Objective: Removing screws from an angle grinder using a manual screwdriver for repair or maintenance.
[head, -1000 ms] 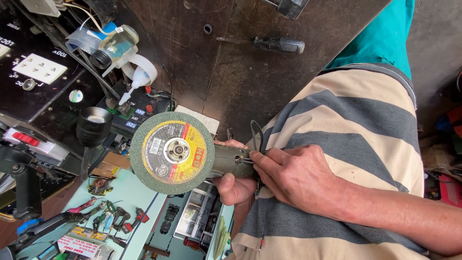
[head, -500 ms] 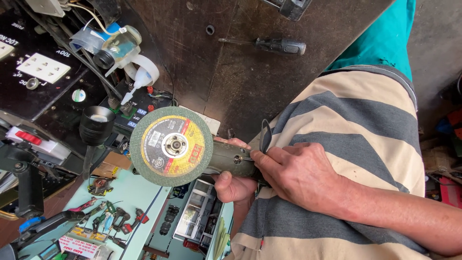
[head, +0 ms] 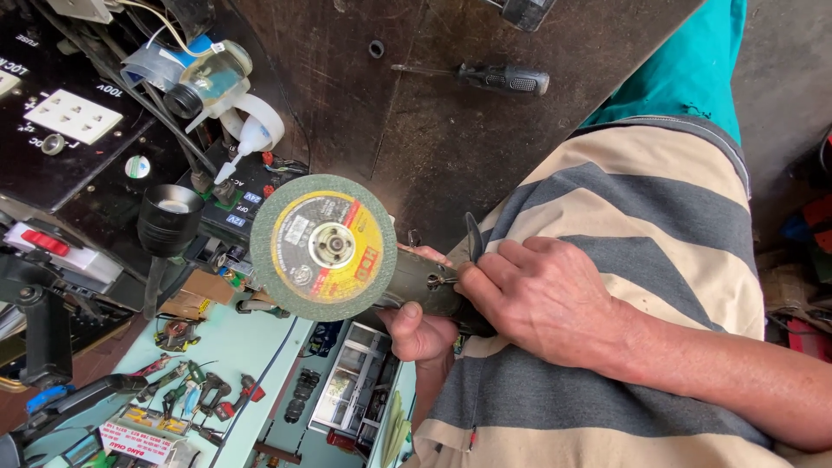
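I hold an angle grinder (head: pixel 425 290) over my lap, its dark body lying sideways. A round green grinding disc (head: pixel 323 247) with a yellow and red label faces up at its left end. My right hand (head: pixel 546 299) is wrapped over the rear of the body, fingers by a small screw. From below, my left hand (head: pixel 420 334) grips the body just behind the disc. A black cord end (head: pixel 472 238) sticks up beside my right fingers. My striped shirt (head: pixel 624 199) fills the right side.
A screwdriver (head: pixel 507 81) lies on the dark wooden board (head: pixel 416 130). At the left are a white socket panel (head: pixel 74 115), a glue bottle (head: pixel 247 139), a black cylinder (head: pixel 169 217), and a pale green shelf (head: pixel 251 347) with pliers (head: pixel 195 394).
The grinder and disc have shifted slightly up and to the right in view. Both hands keep the same grip.
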